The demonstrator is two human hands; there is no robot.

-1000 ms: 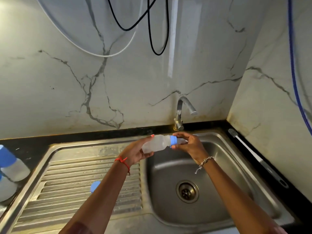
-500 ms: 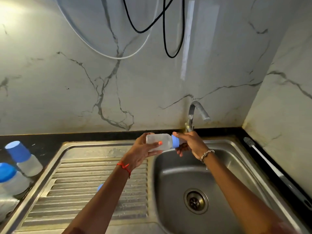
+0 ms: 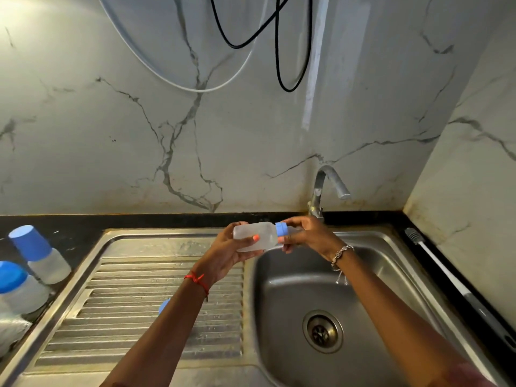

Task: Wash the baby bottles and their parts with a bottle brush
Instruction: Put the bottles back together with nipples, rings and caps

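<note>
A frosted clear baby bottle (image 3: pixel 261 236) lies sideways above the sink's left rim. My left hand (image 3: pixel 227 254) grips its body from below, thumb across the front. My right hand (image 3: pixel 308 236) holds the end with the blue screw ring (image 3: pixel 281 229), fingers curled round the ring and nipple, which is mostly hidden. A bottle brush (image 3: pixel 435 261) with a white handle lies on the black counter to the right of the basin. Two more bottles with blue caps (image 3: pixel 39 254) (image 3: pixel 18 287) stand on the counter at the far left.
The steel sink basin (image 3: pixel 279 308) with its drain (image 3: pixel 322 331) is below my hands; the ribbed draining board (image 3: pixel 125 303) lies left. A small blue part (image 3: pixel 164 306) peeks out beside my left forearm. The tap (image 3: pixel 324 188) is dry. Cables hang on the marble wall.
The view has swung left and the capped bottles have come further into view. Both hands keep the same hold on the bottle, which has tipped slightly.
</note>
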